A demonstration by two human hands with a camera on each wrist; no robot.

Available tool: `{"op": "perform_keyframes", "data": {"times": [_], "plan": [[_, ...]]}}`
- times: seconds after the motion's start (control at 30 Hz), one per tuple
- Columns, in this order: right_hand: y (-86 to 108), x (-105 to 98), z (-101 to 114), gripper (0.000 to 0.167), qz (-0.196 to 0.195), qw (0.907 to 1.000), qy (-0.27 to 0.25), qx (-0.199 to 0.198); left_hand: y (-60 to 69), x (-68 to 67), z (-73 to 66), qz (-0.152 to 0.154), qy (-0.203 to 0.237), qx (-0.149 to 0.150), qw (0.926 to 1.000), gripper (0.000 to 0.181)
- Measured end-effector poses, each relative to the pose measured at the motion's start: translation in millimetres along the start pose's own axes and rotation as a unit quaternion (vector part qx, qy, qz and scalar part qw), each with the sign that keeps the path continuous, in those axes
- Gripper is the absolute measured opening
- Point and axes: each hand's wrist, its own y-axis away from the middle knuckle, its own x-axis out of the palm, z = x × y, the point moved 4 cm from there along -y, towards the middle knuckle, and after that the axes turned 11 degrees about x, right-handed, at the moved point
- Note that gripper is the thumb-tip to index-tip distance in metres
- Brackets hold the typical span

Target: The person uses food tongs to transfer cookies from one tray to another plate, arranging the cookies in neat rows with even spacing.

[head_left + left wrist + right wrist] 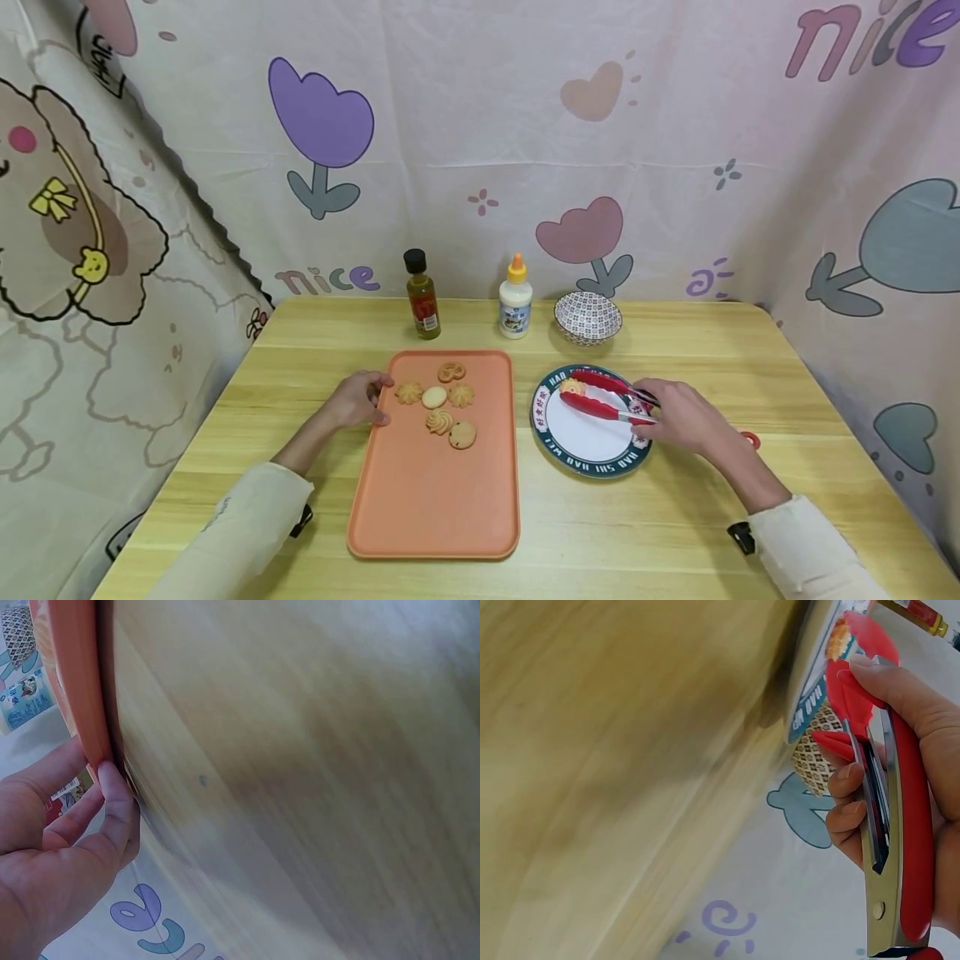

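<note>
The left hand (pixel 360 400) pinches the upper left edge of an orange tray (pixel 433 508); in the left wrist view its thumb and fingers (pixel 116 796) hold the rim. Several cookies of different shapes lie in the tray's upper half, among them a round one (pixel 462 434). The right hand (pixel 686 414) grips red-tipped metal tongs (pixel 913 825) above a white plate (pixel 592 429) with a dark green rim. Between the tong tips is a small cookie (pixel 572 387), over the plate's upper left part; whether it touches the plate, I cannot tell.
Behind the tray stands a dark-capped bottle (pixel 423 304). A white glue bottle (pixel 515 307) with a yellow cap and a patterned bowl (pixel 588 317) stand at the back, the bowl behind the plate. A printed cloth (pixel 465 108) hangs behind the wooden table (pixel 300 517).
</note>
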Motion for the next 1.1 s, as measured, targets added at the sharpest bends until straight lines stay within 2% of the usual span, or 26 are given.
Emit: {"op": "perform_keyframes", "data": {"times": [0.27,0.37,0.6,0.8,1.1], "plan": [[-8.8,-8,23,0.071,-0.010,0.9997,-0.016,-0.018,0.8,-2.1,-0.4,-0.001,-0.001,-0.005,1.0000,0.057],[-13.4,-6,36,0.070,-0.012,0.9989,-0.017,-0.042,0.8,-1.5,0.9,0.000,-0.001,-0.009,1.0000,0.056],[-23.3,2,62,0.072,-0.006,0.9968,-0.025,-0.076,-0.2,-0.6,2.4,0.001,-0.009,-0.006,0.9999,0.056],[-30.0,10,89,0.069,-0.009,0.9933,-0.020,-0.114,0.4,-0.7,1.9,0.004,-0.009,-0.003,0.9999,0.055],[-40.6,24,124,0.063,-0.007,0.9886,-0.005,-0.150,-0.8,0.3,3.4,0.002,-0.002,0.002,1.0000,0.056]]}}
